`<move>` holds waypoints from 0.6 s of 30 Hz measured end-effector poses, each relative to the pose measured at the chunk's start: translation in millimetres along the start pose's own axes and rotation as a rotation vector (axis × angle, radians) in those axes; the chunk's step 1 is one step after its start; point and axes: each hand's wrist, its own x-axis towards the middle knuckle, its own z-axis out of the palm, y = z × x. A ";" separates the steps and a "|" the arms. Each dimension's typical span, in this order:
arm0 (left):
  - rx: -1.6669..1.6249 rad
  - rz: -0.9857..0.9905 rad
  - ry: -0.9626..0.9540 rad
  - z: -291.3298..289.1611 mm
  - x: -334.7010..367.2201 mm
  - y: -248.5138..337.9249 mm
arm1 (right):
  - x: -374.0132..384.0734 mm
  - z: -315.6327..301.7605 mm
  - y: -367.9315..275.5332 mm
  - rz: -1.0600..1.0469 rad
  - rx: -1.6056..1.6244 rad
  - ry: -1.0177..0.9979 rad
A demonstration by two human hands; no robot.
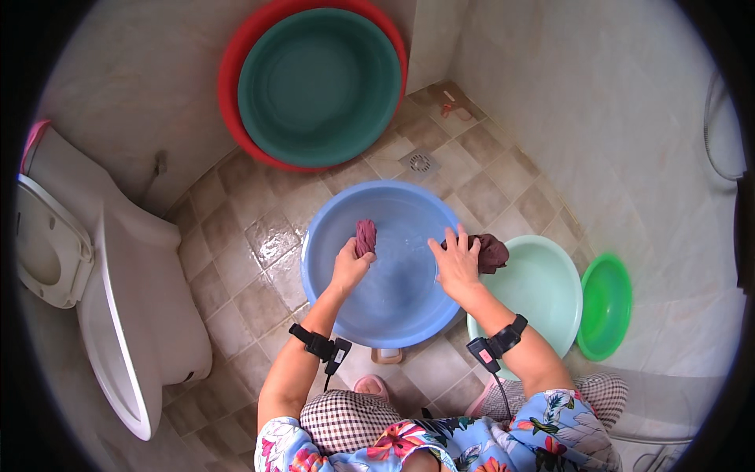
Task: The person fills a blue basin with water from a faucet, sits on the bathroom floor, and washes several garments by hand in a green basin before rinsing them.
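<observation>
A large blue basin (397,311) stands on the floor in front of me. My left hand (348,267) is closed round a bunched mauve cloth (366,234), holding it over the left part of this basin. At the basin's right rim, my right hand (458,266) has its fingers spread. A crumpled dark maroon cloth (493,254) lies beneath and beside those fingers, where the blue basin meets a pale mint basin (543,291). Whether the right fingertips press on this cloth is hard to make out. Both wrists wear black straps with small devices.
A teal basin (314,86) sits inside a red basin (230,94) against the back wall. To the right is a bright green basin (605,308). A toilet (149,275) takes up the left side. The tiled floor has a drain (420,163) and wet patches.
</observation>
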 end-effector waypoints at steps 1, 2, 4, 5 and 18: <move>-0.033 -0.002 -0.049 2.3 -0.1 6.3 | -0.1 8.5 8.5 0.014 -0.133 -0.025; -0.065 -0.004 -0.097 4.5 -0.6 12.8 | 1.9 16.6 17.7 0.033 -0.049 -0.083; -0.043 -0.024 -0.188 2.5 -3.5 28.7 | 5.3 11.2 31.9 0.012 0.045 -0.081; 0.007 -0.037 -0.236 -0.5 -5.0 37.8 | 7.5 7.2 40.3 0.002 0.091 -0.080; 0.211 0.003 -0.501 -47.9 -57.6 249.1 | 7.7 -188.5 73.3 -0.204 0.969 0.124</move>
